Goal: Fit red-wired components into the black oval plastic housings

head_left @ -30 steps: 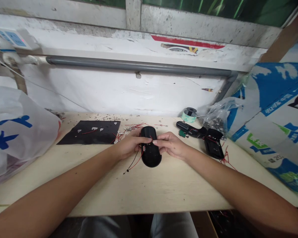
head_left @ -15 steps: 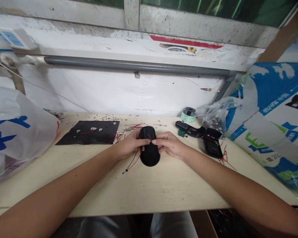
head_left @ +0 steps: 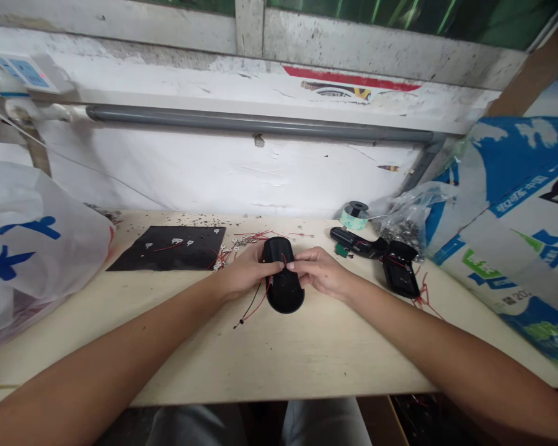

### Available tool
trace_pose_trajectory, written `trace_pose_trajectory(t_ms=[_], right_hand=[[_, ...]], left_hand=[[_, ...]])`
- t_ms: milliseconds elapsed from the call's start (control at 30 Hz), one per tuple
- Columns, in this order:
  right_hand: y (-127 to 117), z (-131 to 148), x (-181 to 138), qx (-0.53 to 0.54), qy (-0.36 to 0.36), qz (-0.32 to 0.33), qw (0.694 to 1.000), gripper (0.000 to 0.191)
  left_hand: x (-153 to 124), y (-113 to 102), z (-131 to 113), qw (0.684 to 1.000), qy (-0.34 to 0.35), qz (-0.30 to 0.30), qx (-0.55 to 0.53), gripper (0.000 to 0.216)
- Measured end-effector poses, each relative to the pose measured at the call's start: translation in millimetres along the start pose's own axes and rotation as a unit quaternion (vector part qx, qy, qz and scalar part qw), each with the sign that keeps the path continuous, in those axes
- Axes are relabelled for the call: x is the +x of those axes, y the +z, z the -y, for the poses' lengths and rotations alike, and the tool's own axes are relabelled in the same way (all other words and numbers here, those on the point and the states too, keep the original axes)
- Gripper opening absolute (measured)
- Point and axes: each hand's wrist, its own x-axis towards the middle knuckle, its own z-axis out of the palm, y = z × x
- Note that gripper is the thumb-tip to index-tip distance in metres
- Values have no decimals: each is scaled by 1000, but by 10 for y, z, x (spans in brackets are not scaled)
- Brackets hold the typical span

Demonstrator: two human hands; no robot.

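Note:
Both my hands hold a black oval plastic casing [head_left: 284, 294] upright on the bench, its lower end near the wood. My left hand [head_left: 246, 271] grips its left side, and my right hand [head_left: 318, 272] pinches its upper right side, with fingertips at a thin red wire. Red and black wires [head_left: 253, 305] trail from the casing down to the left. My fingers hide the casing's upper part. To the right lie two more black casing pieces [head_left: 401, 269], [head_left: 353, 243] with red wires.
A black mat [head_left: 167, 248] with small bits lies on the wooden bench [head_left: 307, 353], among scattered metal crumbs and wire pieces. At the back stand a tape spool [head_left: 354, 215] and a plastic bag of small metal parts [head_left: 404, 228]. A white bag [head_left: 32, 260] bulges left; a printed sheet [head_left: 506, 229] stands right.
The casing and both hands have shifted slightly right, and the trailing wires have swung a little with them. My grip on the casing stays the same.

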Motion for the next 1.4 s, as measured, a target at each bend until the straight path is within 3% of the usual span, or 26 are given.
trace_pose_trajectory(t_ms=[367,533,733,800,867,967,1033,1100,1267,1333,1400], right_hand=[[3,-11,10,1,-3,-3,1000,32],[3,-26,18,8,-11,-8,1000,32],[-48,-21,44,80,-26,-14,996,41],[-44,-28,21,47,-76,-47,995,45],[-18,-35,-24,-60,-187,-103,975,44],[36,-37,-102,-270,-340,-147,889,45],[63,-34,-136,-365,-382,-137,838,44],[74,-35,-145,-415,-398,-122,809,43],[76,61,-89,-452,-404,-76,791,22],[86,247,-135,-448,-396,-93,796,15],[91,542,-321,-460,-371,-117,798,18]], left_hand=[[7,-6,19,1000,4,-9,1,28],[11,-8,-7,997,-26,-1,-67,27],[31,-52,-59,988,-14,-77,-131,33],[57,-92,-75,980,6,-136,-145,29],[89,-143,-83,966,16,-202,-160,25],[121,-204,-81,950,20,-266,-162,20],[121,-213,-81,950,23,-269,-154,20],[106,-199,-88,958,21,-246,-147,21],[57,-197,-129,972,13,-195,-129,22],[48,-253,-141,968,51,-232,-83,23],[40,-334,-145,946,100,-306,15,19]])
